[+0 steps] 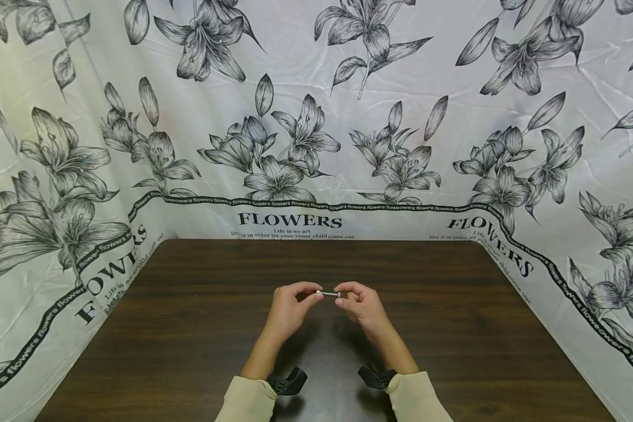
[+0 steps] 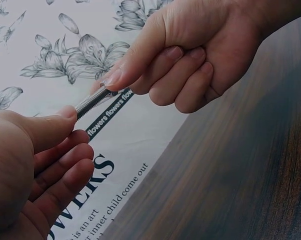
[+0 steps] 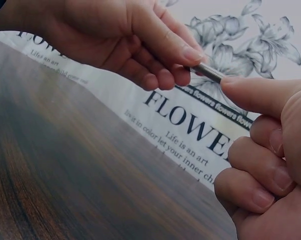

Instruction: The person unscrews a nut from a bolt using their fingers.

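Note:
A small silvery bolt (image 1: 329, 294) lies almost level between the two hands, held up over the table. Its thread shows on the bolt (image 2: 92, 103) in the left wrist view. My left hand (image 1: 286, 312) pinches one end between thumb and fingertips. At the other end, where the wider head shows, my right hand (image 1: 368, 308) grips it with thumb and forefinger. The remaining fingers of the right hand (image 3: 263, 170) are curled in toward the palm. Both ends of the bolt are partly hidden by the fingertips.
Beneath the hands is a dark brown wooden table (image 1: 200, 328). White cloth (image 1: 295, 176) printed with black flowers and lettering hangs behind it and along both sides. A black band (image 1: 287, 382) is on the left wrist, and another black band (image 1: 377, 377) on the right.

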The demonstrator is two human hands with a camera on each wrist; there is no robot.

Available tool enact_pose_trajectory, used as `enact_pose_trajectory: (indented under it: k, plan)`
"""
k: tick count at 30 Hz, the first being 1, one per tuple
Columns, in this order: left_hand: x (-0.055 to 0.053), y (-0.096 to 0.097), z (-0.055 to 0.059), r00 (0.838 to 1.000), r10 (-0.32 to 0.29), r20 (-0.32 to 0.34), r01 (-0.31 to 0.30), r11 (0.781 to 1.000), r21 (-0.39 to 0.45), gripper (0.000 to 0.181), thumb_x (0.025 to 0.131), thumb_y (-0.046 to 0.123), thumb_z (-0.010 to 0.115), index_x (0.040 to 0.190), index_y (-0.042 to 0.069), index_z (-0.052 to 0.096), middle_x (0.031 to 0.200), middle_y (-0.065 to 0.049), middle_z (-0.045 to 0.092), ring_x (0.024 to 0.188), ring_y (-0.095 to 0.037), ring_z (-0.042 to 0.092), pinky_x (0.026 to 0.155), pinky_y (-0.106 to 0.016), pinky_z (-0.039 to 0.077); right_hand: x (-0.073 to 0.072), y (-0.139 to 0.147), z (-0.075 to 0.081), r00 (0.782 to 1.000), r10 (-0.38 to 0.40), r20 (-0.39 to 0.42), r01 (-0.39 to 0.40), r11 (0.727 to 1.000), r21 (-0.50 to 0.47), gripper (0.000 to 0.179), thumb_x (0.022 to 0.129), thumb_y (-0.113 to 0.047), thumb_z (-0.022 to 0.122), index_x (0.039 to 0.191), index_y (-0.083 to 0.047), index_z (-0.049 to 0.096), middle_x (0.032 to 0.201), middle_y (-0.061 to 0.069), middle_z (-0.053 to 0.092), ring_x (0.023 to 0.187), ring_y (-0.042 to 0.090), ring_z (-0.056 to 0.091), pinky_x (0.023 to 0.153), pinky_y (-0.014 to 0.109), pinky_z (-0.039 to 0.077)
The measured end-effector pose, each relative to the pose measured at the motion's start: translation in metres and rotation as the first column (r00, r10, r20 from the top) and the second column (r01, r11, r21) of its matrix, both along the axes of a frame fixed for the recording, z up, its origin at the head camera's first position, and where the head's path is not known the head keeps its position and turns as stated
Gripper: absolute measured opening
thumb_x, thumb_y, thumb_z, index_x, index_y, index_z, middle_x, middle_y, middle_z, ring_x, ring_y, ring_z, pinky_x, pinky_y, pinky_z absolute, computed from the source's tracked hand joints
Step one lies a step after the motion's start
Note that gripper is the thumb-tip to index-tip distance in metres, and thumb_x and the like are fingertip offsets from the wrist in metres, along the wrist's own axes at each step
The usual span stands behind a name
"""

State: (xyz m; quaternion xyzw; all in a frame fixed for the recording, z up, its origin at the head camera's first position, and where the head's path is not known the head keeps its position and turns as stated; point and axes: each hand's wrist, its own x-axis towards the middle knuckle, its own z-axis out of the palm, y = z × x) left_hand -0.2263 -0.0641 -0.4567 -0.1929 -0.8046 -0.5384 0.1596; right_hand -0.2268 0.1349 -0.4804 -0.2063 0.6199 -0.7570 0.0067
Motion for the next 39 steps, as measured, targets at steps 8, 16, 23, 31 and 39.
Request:
enact_pose_trajectory:
  k: [8, 16, 23, 31, 39]
  plan:
    - [-0.0006, -0.001, -0.0008, 1.0, 0.001, -0.005, -0.001, 1.0, -0.009, 0.01, 0.082, 0.007, 0.078, 0.091, 0.009, 0.076, 0.078, 0.008, 0.069, 0.068, -0.009, 0.062, 0.063, -0.026, 0.052, 0.0, 0.0003, 0.0007, 1.0, 0.003, 0.0, -0.003, 1.0, 0.005, 0.027, 0.087, 0.011, 0.063, 0.111, 0.018, 0.053, 0.056, -0.007, 0.033, 0.043, 0.004, 0.029, 0.042, 0.024, 0.021]
    - [-0.0004, -0.001, -0.0003, 1.0, -0.017, -0.009, 0.018, 1.0, 0.009, 0.012, 0.082, 0.009, 0.078, 0.093, 0.005, 0.075, 0.079, 0.008, 0.069, 0.068, -0.01, 0.061, 0.063, -0.026, 0.052, 0.0009, -0.0002, 0.002, 0.998, -0.014, 0.061, 0.012, 1.0, 0.022, 0.026, 0.098, -0.008, 0.058, 0.112, 0.013, 0.058, 0.054, -0.006, 0.034, 0.043, 0.005, 0.027, 0.043, 0.023, 0.022]
    - [-0.0002, 0.0008, 0.0002, 1.0, -0.028, -0.013, 0.028, 1.0, 0.009, 0.013, 0.082, 0.009, 0.078, 0.094, 0.004, 0.075, 0.081, 0.006, 0.07, 0.07, -0.009, 0.062, 0.064, -0.026, 0.053, 0.0016, -0.0015, 0.003, 0.991, -0.055, 0.12, 0.044, 0.995, 0.091, 0.039, 0.101, -0.019, 0.054, 0.091, 0.018, 0.058, 0.05, -0.004, 0.032, 0.042, 0.007, 0.026, 0.043, 0.022, 0.023]
    - [0.0, 0.0009, 0.0001, 1.0, -0.026, -0.011, 0.026, 1.0, 0.014, 0.011, 0.082, 0.006, 0.078, 0.093, 0.008, 0.075, 0.081, 0.007, 0.069, 0.07, -0.009, 0.062, 0.064, -0.026, 0.053, 0.0009, -0.0013, 0.0021, 0.993, -0.031, 0.112, 0.026, 0.999, 0.045, 0.017, 0.098, -0.012, 0.058, 0.086, -0.001, 0.064, 0.052, -0.005, 0.034, 0.043, 0.006, 0.026, 0.042, 0.022, 0.023]
    - [-0.001, -0.0013, -0.0008, 1.0, -0.014, 0.003, 0.014, 1.0, 0.019, 0.011, 0.082, 0.008, 0.078, 0.092, 0.012, 0.076, 0.079, 0.008, 0.069, 0.069, -0.009, 0.062, 0.063, -0.026, 0.052, 0.0021, -0.0035, 0.0035, 0.994, -0.081, 0.067, 0.079, 0.996, 0.037, 0.014, 0.092, -0.003, 0.065, 0.096, 0.011, 0.063, 0.054, -0.006, 0.037, 0.043, 0.006, 0.028, 0.043, 0.022, 0.022]
